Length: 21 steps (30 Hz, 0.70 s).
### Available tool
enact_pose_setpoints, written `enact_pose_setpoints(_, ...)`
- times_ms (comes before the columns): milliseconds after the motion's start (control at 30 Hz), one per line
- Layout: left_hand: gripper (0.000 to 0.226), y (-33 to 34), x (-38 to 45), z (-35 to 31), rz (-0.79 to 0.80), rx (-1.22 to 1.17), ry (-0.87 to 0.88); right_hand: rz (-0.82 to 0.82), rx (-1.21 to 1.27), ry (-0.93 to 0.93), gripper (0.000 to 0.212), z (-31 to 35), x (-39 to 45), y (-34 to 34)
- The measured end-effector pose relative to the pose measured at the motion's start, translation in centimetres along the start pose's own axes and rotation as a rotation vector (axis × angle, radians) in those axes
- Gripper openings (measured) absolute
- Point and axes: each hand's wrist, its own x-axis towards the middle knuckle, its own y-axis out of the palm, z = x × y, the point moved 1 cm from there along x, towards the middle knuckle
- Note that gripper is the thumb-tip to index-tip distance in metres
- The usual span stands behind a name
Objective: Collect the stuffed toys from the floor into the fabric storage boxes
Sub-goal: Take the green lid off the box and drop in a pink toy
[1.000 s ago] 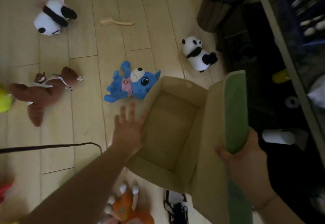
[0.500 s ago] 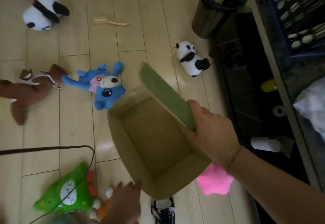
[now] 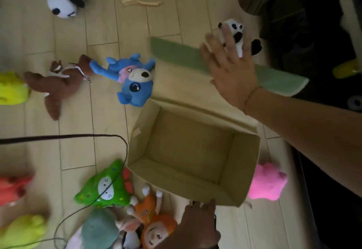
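Head view: open storage box [image 3: 193, 152] on the wooden floor [image 3: 74, 131], toys around it.
Right hand [image 3: 231, 68], fingers spread, partly hides a small panda [image 3: 236, 31]; left hand [image 3: 197, 227] touches the box's near edge, its grip unclear.

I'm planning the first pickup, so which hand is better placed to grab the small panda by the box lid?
Right. The right hand is stretched out with open fingers just in front of the small panda, above the green lid. The left hand sits at the fabric box's near edge, far from it.
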Motion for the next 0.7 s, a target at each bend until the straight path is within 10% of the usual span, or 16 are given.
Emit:
enact_pose_setpoints(67,0.057,-2.8,0.2,1.0,0.136,-0.082,-0.007,0.122,0.140,0.202,0.077,-0.2,-0.6,1.1)
enact_pose_setpoints(233,0.055,-13.9,0.9,6.5,-0.456,0.302,-0.021,0.133,0.582,0.474,0.071,2.6,-10.5,3.3)
enact_pose_setpoints(333,0.076,-18.5,0.5,12.8,-0.740,0.283,-0.293,0.530,0.797,0.944,0.086,5.2,-19.4,5.1)
enact_pose_setpoints(433,0.077,-19.2,-0.1,17.6,-0.585,-0.216,-0.614,0.899,1.095,1.211,0.090,8.0,-25.7,7.1)
enact_pose_setpoints(500,0.058,-18.8,-0.3,18.5,-0.402,-0.395,-0.662,0.968,1.416,1.391,0.039,9.0,-26.6,7.2)
enact_pose_setpoints(700,0.049,-16.9,1.7,17.0,-0.492,-0.578,-0.528,0.757,1.470,1.625,0.033,7.5,-29.0,8.1)
